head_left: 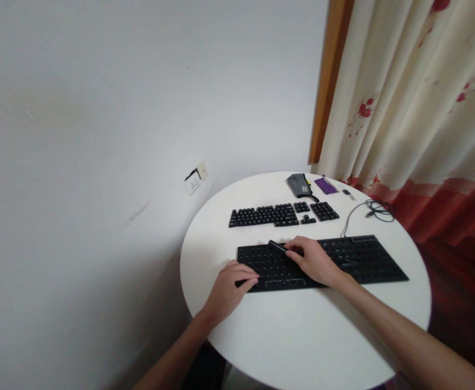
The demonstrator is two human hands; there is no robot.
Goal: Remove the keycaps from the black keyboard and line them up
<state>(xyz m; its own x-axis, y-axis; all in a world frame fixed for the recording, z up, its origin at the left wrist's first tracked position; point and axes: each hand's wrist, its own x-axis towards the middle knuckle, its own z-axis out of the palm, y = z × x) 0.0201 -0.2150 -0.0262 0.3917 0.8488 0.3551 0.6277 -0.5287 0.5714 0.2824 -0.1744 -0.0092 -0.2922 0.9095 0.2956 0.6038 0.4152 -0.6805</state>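
Observation:
A black keyboard base [367, 262] with its keycaps taken off lies on a round white table [302, 336]. My left hand [229, 287] rests on the keyboard's near-left corner, fingers curled down on its edge. My right hand [312, 260] is over the keyboard's middle, closed round a slim black tool [277, 247] whose tip points left over the key switches. Behind the keyboard, the removed black keycaps [281, 214] lie laid out in keyboard order in several groups.
A grey pouch [299, 185], a purple item [325, 186] and a small dark piece [346, 192] sit at the table's far edge. The keyboard's cable [377, 210] coils at the right. A white wall with a socket [192, 183] is left, a flowered curtain [416, 108] right.

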